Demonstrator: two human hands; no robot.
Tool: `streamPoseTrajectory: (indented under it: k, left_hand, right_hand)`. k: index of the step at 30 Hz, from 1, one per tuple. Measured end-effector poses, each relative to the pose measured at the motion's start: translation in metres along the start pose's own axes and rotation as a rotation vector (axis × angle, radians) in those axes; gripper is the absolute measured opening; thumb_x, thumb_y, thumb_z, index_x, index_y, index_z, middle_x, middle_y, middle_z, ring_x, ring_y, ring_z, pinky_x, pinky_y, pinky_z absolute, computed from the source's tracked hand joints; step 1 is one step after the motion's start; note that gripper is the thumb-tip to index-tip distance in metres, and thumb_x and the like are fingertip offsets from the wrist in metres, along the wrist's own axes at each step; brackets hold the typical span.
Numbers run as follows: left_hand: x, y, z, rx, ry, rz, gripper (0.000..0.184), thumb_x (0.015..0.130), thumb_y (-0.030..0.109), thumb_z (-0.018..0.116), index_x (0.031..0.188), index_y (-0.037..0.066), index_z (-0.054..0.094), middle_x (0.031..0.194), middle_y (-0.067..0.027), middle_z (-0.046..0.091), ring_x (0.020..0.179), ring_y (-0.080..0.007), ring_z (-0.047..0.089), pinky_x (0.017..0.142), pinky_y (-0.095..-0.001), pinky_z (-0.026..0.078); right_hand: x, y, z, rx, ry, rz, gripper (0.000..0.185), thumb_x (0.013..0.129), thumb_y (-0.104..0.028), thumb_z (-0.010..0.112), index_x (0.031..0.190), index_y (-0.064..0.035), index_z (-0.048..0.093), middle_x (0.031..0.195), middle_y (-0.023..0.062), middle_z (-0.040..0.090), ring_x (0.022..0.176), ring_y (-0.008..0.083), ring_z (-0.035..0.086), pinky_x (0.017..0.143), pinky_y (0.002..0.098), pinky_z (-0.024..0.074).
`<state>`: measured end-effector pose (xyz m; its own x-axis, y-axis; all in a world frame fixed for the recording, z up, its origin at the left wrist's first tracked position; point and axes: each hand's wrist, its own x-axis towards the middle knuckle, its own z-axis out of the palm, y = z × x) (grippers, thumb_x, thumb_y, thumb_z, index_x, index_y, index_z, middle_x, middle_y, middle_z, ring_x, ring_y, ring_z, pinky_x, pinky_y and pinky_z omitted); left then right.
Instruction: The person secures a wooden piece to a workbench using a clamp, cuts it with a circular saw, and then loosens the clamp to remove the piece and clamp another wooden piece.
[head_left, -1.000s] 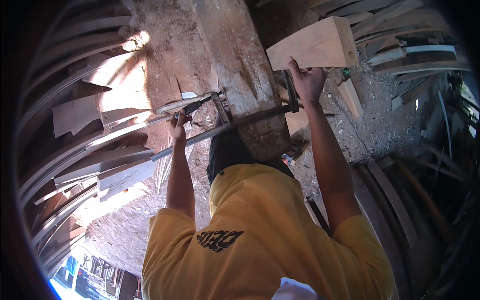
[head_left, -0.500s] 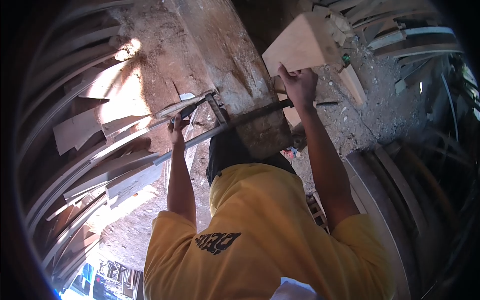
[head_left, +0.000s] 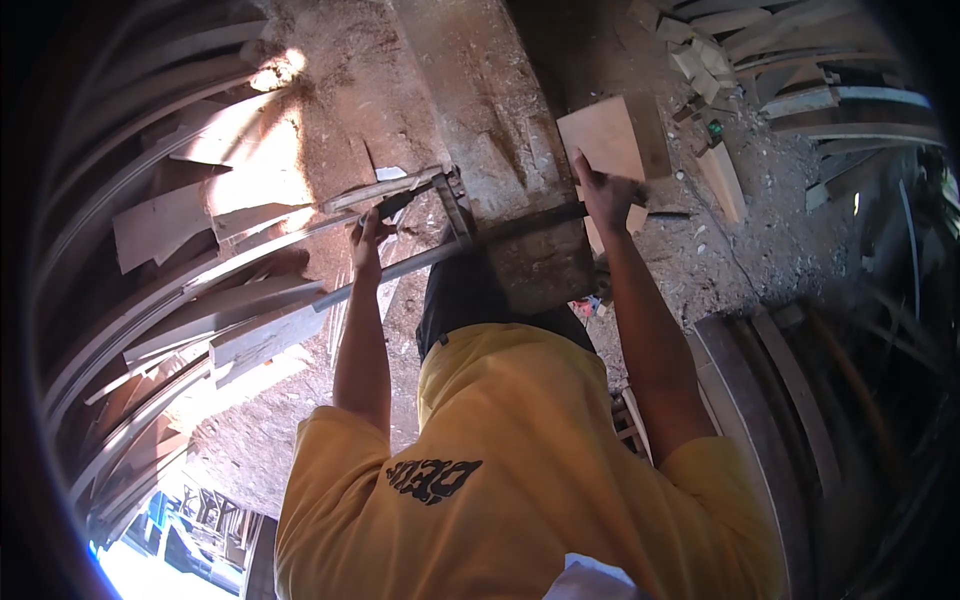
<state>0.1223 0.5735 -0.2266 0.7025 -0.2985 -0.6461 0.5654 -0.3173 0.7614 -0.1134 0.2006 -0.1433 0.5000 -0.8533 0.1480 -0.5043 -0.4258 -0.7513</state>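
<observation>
My left hand [head_left: 370, 238] is closed around the dark handle [head_left: 397, 205] of a bar clamp. The clamp's long metal bar [head_left: 395, 270] runs across the near end of a thick wooden beam [head_left: 500, 150], and its jaw arm [head_left: 452, 212] stands at the beam's left side. On the beam's right side, my right hand [head_left: 608, 198] grips the near edge of a pale wooden block [head_left: 605, 140], thumb on its face. The other fingers are partly hidden behind the hand.
Stacked planks [head_left: 190, 270] curve along the left, with sunlit offcuts [head_left: 160, 225] among them. Wood scraps [head_left: 705, 65] and a tapered piece [head_left: 722, 180] lie on the dusty ground at right. Dark boards [head_left: 760, 400] stand near my right arm.
My right hand has turned and lowered the wooden block beside the beam, so it shows a flatter face. My left hand stays on the clamp handle; the whole view has shifted slightly.
</observation>
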Motion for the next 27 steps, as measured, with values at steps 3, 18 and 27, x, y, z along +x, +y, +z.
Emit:
streamPoseTrajectory:
  k: [3, 18, 27]
  left_hand:
    - [0.006, -0.003, 0.003, -0.027, 0.005, -0.007, 0.041, 0.1, 0.046, 0.064, 0.11, 0.007, 0.068, 0.079, -0.004, 0.072, 0.08, -0.0147, 0.07, 0.085, -0.0372, 0.05]
    - [-0.002, -0.009, -0.001, -0.083, -0.001, -0.006, 0.043, 0.098, 0.047, 0.068, 0.111, 0.006, 0.069, 0.082, -0.0041, 0.071, 0.081, -0.0175, 0.072, 0.084, -0.0368, 0.055]
    - [0.004, -0.01, -0.002, -0.01, -0.011, -0.073, 0.042, 0.099, 0.049, 0.065, 0.107, 0.007, 0.067, 0.079, -0.0036, 0.069, 0.085, -0.0175, 0.071, 0.086, -0.0386, 0.054]
  right_hand:
    - [-0.011, 0.009, 0.003, -0.065, 0.033, -0.035, 0.047, 0.088, -0.042, 0.08, 0.107, 0.0004, 0.072, 0.105, 0.0154, 0.076, 0.097, 0.0299, 0.074, 0.083, 0.0409, 0.0562]
    - [-0.019, -0.008, -0.009, -0.214, 0.059, 0.009, 0.046, 0.086, -0.038, 0.084, 0.11, 0.0004, 0.072, 0.105, 0.0139, 0.076, 0.093, 0.0277, 0.075, 0.081, 0.0384, 0.0566]
    - [-0.01, -0.005, -0.012, -0.151, 0.135, -0.119, 0.043, 0.083, -0.035, 0.088, 0.104, -0.0007, 0.072, 0.098, 0.0124, 0.076, 0.084, 0.0268, 0.074, 0.074, 0.0388, 0.0582]
